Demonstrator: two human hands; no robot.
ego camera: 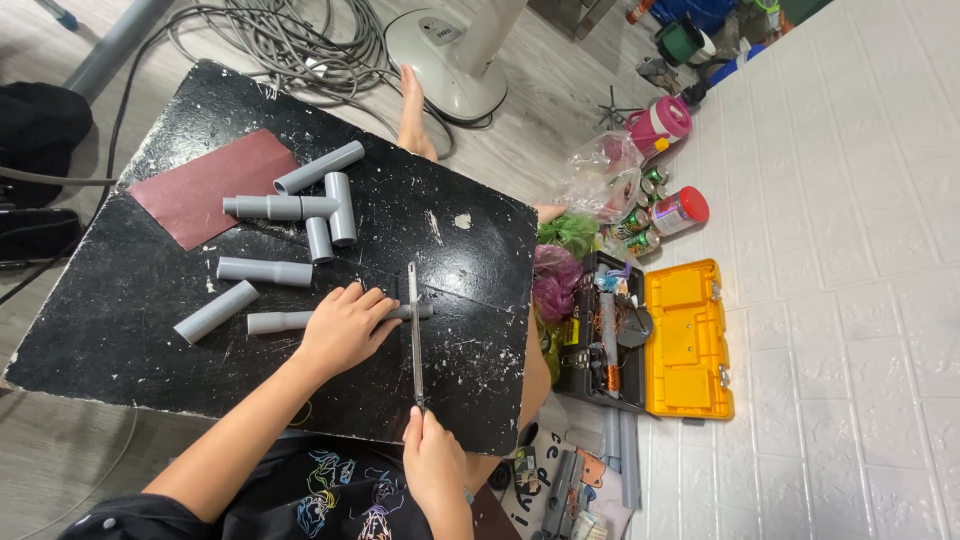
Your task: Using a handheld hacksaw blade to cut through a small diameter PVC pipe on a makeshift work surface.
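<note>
My left hand presses flat on a long grey plastic pipe lying across the black board. My right hand grips the handle end of a thin metal hacksaw blade, which lies across the pipe near its right end. Several other grey pipe pieces and a T-shaped pipe fitting lie further up the board. A sheet of reddish-brown sandpaper rests at the board's upper left.
An open yellow toolbox with tools sits on the floor to the right. Cans, a red-lidded jar and plastic bags lie near it. A white fan base and coiled grey cables are beyond the board. A bare foot shows there.
</note>
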